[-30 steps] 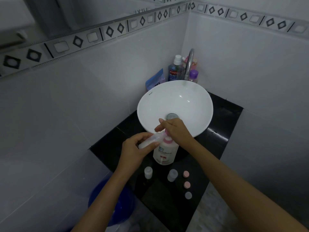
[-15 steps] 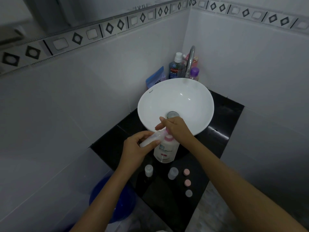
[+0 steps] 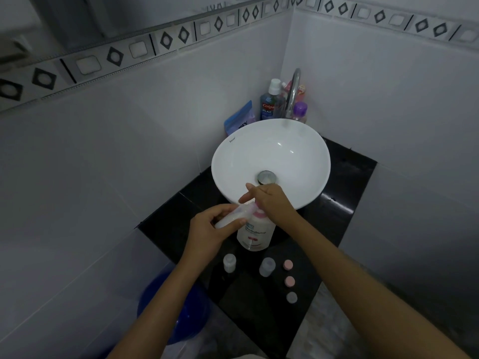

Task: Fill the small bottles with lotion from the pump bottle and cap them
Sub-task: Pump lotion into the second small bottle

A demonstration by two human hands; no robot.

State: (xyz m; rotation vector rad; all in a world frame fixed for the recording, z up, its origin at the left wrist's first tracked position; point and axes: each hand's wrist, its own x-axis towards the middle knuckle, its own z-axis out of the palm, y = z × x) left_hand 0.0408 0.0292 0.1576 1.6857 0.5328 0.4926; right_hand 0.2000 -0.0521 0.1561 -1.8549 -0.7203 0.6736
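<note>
A white pump bottle (image 3: 255, 234) with a pink collar stands on the black counter (image 3: 337, 218) in front of the basin. My right hand (image 3: 269, 200) lies over its pump head, which is hidden. My left hand (image 3: 210, 229) holds a small clear bottle (image 3: 233, 216), tilted, with its mouth at the pump spout. Two more small clear bottles (image 3: 229, 263) (image 3: 267, 266) stand upright nearer to me. Three loose caps lie in a row to their right: two pink caps (image 3: 288, 264) (image 3: 289, 281) and one pale cap (image 3: 291, 297).
A white bowl basin (image 3: 272, 161) with a chrome drain fills the counter's back, with a tap (image 3: 294, 92), a mouthwash bottle (image 3: 269, 104), a purple-capped bottle (image 3: 300, 112) and a blue pouch (image 3: 239, 117) behind it. Tiled walls close in on both sides. A blue bucket (image 3: 171, 314) sits below left.
Both hands stay on the pump bottle and the small bottle. Only the camera view shifts slightly.
</note>
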